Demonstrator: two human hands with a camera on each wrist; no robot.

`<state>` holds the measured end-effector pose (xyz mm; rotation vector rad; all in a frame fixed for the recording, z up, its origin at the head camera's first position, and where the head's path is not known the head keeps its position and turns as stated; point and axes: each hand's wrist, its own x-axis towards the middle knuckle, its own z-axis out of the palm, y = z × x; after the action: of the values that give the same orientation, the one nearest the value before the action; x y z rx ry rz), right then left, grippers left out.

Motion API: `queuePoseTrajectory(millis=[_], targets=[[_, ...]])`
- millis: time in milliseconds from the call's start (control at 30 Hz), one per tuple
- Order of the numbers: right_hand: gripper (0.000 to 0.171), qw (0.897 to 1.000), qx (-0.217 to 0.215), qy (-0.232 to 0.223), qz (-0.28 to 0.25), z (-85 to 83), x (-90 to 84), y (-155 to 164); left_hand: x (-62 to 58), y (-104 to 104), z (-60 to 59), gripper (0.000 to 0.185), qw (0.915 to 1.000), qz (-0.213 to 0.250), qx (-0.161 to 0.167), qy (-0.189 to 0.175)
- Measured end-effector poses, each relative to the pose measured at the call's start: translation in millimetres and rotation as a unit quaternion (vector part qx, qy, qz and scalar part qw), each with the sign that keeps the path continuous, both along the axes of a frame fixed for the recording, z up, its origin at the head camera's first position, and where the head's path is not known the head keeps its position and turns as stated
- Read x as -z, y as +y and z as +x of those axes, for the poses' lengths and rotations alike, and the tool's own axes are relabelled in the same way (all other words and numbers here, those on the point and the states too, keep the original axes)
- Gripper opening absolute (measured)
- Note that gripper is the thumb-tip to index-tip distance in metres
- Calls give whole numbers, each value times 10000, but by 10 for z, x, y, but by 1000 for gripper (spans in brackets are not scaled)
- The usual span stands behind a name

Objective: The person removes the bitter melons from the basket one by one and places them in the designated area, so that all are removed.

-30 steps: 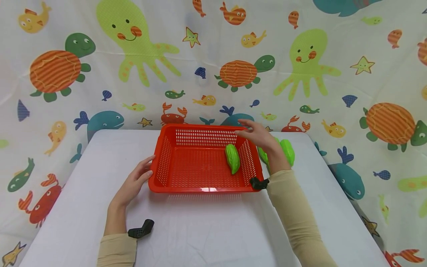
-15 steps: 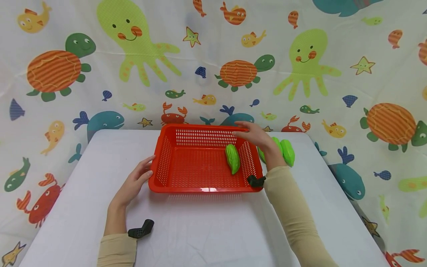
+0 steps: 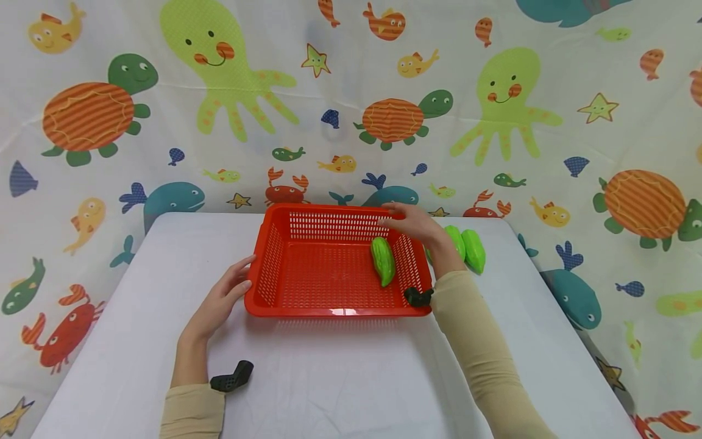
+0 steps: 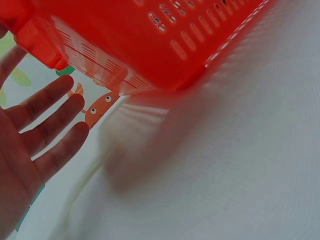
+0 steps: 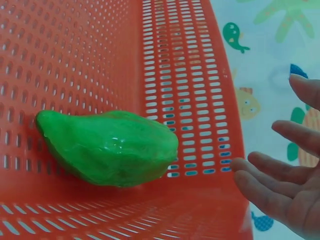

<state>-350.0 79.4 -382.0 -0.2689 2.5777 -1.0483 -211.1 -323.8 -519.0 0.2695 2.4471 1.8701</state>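
Observation:
A red plastic basket (image 3: pixel 329 274) with slotted walls stands on the white table. Inside it, near the right wall, lies a bright green bitter melon (image 3: pixel 382 261); the right wrist view shows the bumpy melon (image 5: pixel 110 147) whole, pointed at one end. My left hand (image 3: pixel 216 302) is at the basket's left rim, its fingertips right at the edge. In the left wrist view the lower fingers of that hand (image 4: pixel 45 120) are spread and nearly straight beside the basket wall. Over the back right corner hovers my right hand (image 3: pixel 417 224), fingers loosely spread around nothing.
To the right of the basket lie more green vegetables (image 3: pixel 474 251), partly hidden behind the right wrist. A cloth (image 3: pixel 351 91) printed with sea animals hangs behind the table. Black wrist cameras (image 3: pixel 233 377) sit on both forearms.
My right hand has drifted slightly left over the basket's back right corner, uncovering a bit more of the green vegetables behind the wrist. The left hand, basket and bitter melon stay put.

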Motion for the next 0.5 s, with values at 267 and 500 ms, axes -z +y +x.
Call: queuePoseTrajectory(millis=[267, 500], targets=[[62, 9996, -179, -230, 39, -60, 97, -1, -3, -2, 4, 60, 10000, 22, -2, -17], [61, 9981, -381, -391, 294, -103, 142, -31, -4, -5, 1, 60, 10000, 35, 9, 16]])
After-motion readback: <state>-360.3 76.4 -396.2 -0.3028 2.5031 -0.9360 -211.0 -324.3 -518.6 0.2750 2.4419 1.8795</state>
